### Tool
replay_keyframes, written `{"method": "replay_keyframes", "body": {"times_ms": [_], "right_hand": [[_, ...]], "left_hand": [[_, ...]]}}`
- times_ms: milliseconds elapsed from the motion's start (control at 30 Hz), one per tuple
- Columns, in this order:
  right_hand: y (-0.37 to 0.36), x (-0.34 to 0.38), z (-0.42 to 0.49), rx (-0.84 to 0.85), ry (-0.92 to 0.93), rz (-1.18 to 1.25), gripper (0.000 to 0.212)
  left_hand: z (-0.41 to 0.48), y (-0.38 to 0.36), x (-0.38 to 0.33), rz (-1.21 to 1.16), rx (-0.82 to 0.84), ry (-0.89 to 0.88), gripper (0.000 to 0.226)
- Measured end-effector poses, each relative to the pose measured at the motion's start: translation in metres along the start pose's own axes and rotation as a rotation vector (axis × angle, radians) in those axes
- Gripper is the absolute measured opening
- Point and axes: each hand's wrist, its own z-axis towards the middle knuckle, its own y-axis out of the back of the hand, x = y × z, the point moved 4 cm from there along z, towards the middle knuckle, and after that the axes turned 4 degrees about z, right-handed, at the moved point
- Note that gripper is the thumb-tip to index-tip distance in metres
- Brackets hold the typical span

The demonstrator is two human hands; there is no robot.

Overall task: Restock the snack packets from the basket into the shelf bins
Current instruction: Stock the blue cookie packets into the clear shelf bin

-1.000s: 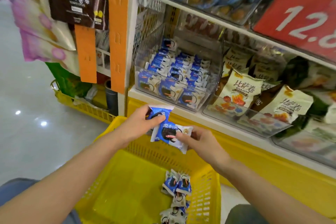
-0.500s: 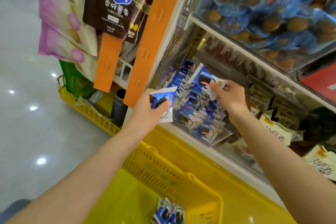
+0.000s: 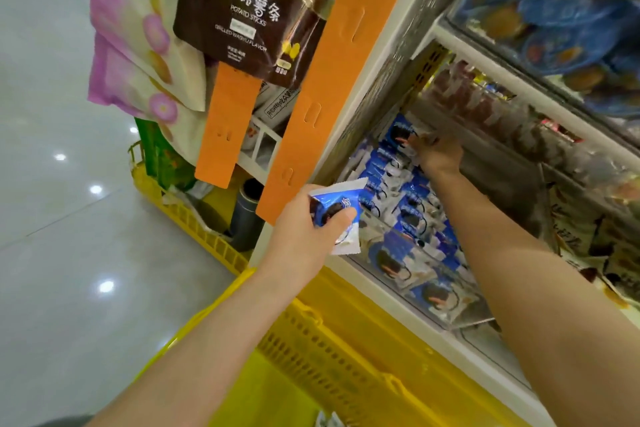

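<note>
My left hand (image 3: 304, 236) grips a blue packet (image 3: 334, 208) just outside the clear bin (image 3: 467, 321), lying at two o'clock; my right hand (image 3: 440, 154), deeper in, pinches a second packet (image 3: 401, 135) at its back.

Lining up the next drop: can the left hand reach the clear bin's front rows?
Probably yes. The left hand, gripping a blue packet, is beside the clear bin's open front; the right hand is at the back, its forearm crossing the right side only.
</note>
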Motion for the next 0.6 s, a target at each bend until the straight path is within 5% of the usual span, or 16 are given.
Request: {"method": "replay_keyframes", "body": {"times_ms": [167, 333, 467, 600], "right_hand": [[-0.007, -0.005, 0.015, 0.029, 0.057, -0.04, 0.042], [-0.004, -0.005, 0.014, 0.062, 0.046, -0.066, 0.024], [0.003, -0.003, -0.007, 0.041, 0.087, -0.326, 0.066], [0.019, 0.012, -0.068, -0.074, 0.368, -0.128, 0.044]], "left_hand": [[0.008, 0.001, 0.005, 0.0, -0.02, 0.021, 0.023], [0.01, 0.004, 0.004, 0.04, -0.021, 0.017, 0.025], [0.006, 0.002, 0.0, -0.019, 0.007, 0.052, 0.023], [0.0, -0.006, 0.0, -0.27, 0.002, 0.279, 0.008]]}}
